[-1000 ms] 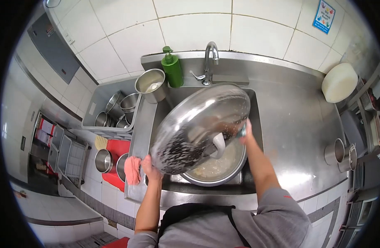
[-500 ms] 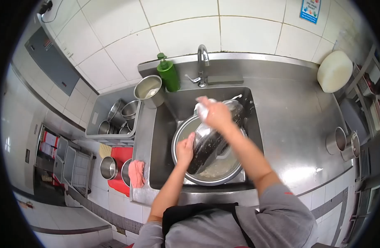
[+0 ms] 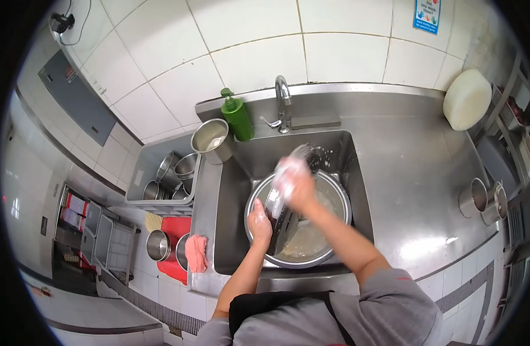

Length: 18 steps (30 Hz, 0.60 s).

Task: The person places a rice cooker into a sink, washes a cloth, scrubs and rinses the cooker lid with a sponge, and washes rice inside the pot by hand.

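Over the sink point(image 3: 230, 202), my left hand point(image 3: 259, 224) grips the near left edge of a shiny, soapy metal lid point(image 3: 283, 228), which is tilted nearly on edge. My right hand point(image 3: 297, 187), blurred by motion, is closed on a whitish, sudsy cloth or sponge point(image 3: 290, 173) against the lid's upper part. Below the lid, a large round metal pot point(image 3: 344, 202) stands in the sink with cloudy liquid inside. Foam and drops show at the lid's far end. My right hand and the cloth hide part of the lid.
A steel pot point(image 3: 212, 140) and green pump bottle point(image 3: 238, 118) stand left of the faucet point(image 3: 283, 101). A pink cloth point(image 3: 196, 254) lies on the sink's left rim beside a grey crate point(image 3: 161, 202) of metal pots. Two metal cups point(image 3: 473, 198) stand on the right counter.
The lid has turned from broad and tilted toward me to nearly edge-on over the pot. My left hand has moved right; my right hand has moved left onto the lid with the cloth.
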Tool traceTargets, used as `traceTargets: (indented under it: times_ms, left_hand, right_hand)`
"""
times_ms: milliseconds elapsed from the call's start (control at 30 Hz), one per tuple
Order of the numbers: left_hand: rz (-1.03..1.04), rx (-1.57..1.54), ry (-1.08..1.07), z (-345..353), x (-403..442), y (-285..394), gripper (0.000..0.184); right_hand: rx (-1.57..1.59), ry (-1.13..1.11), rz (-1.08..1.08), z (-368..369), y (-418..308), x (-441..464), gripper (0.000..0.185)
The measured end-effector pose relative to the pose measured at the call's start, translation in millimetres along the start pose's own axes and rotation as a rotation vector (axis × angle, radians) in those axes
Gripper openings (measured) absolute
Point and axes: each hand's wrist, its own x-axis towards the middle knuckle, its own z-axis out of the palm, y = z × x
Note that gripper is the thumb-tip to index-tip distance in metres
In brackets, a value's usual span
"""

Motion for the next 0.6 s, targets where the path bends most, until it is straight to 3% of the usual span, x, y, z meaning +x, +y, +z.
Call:
traceTargets:
  times_ms: [33,133,200,233,267,333,400,467,533,600]
  left_hand:
    - [-0.016,-0.009,0.022,2.4,1.1,-1.5,0.053]
    - [0.049,-0.06,0.015,-0.8,-5.8,-9.6,0.053]
    - [-0.029,-0.096,-0.078,-32.5,-9.2,-3.3,0.05]
    - [-0.1,-0.204,-0.13,-57.4,-8.3,-8.8,0.052]
    - [-0.16,-0.313,-0.181,-77.0,-5.5,-12.1,0.055]
    - [-0.226,-0.751,0.031,-84.8,-28.6,60.8,0.055]
    - [-0.13,-0.884,-0.007,-113.4,-12.7,21.4,0.061]
    - [-0.016,-0.922,-0.116,-114.8,-12.1,6.1,0.056]
    - [-0.166,-0.882,0.113,-118.5,0.7,-33.3,0.052]
    - [-0.164,-0.872,0.059,-119.2,6.0,-27.4,0.043]
  right_hand:
    - [-0.123,-0.117,-0.167,10.5,-6.4,-24.2,0.024]
    - [-0.185,-0.236,-0.245,-7.0,-11.9,-13.8,0.022]
    - [-0.356,-0.267,-0.179,-25.3,33.0,28.1,0.02]
    - [0.166,-0.246,0.161,-46.0,51.7,57.4,0.019]
    - [0.351,-0.202,0.293,-47.8,114.9,69.5,0.022]
    - [0.724,-0.159,0.848,-56.2,176.3,46.0,0.026]
    - [1.24,-0.048,1.166,-54.6,201.3,-0.7,0.031]
    - [1.286,0.152,1.142,-50.9,173.1,-34.7,0.036]
    - [1.274,0.234,1.077,-52.3,169.7,-34.9,0.037]
    - [0.852,0.169,1.068,-75.3,159.5,-5.3,0.039]
